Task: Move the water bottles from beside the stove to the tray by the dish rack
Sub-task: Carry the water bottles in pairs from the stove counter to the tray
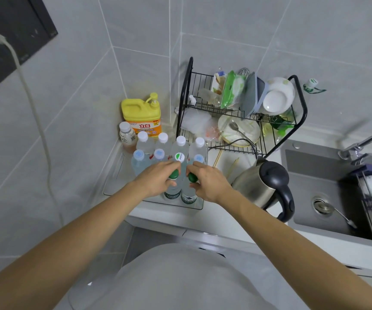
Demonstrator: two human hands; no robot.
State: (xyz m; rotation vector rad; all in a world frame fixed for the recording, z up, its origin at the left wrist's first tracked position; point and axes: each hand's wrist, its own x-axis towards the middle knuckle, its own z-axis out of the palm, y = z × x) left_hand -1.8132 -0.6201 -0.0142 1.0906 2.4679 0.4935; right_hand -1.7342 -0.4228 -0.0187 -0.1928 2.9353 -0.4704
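Both hands reach forward over a clear tray (113, 186) that sits on the counter against the tiled wall, just at nine o'clock of the black wire dish rack (241, 113). The left hand (156, 179) has its fingers curled around the green cap of one water bottle (171, 193), and the right hand (205, 180) pinches the green cap of a second water bottle (189, 195) between thumb and fingers; the two stand upright side by side, touching, at the six o'clock edge of the tray. Beyond them, at twelve o'clock of the hands, a cluster of other bottles (162, 144) with white and pale blue caps stands upright on the same tray in two rows, one with a green-and-white cap right between the two hands. A small brown drink bottle (127, 137) stands at the cluster's ten o'clock, and behind it a yellow dish soap jug (142, 115) with a pump sits in the corner of the wall. At three o'clock of the right hand a steel kettle (267, 184) with a black lid and handle stands on the counter, a few wooden chopsticks (232, 168) lying between it and the tray. Farther toward three o'clock is the gray sink (310, 175), with a faucet (364, 144) above it. The rack holds white plates and bowls (276, 97) on its upper tier.
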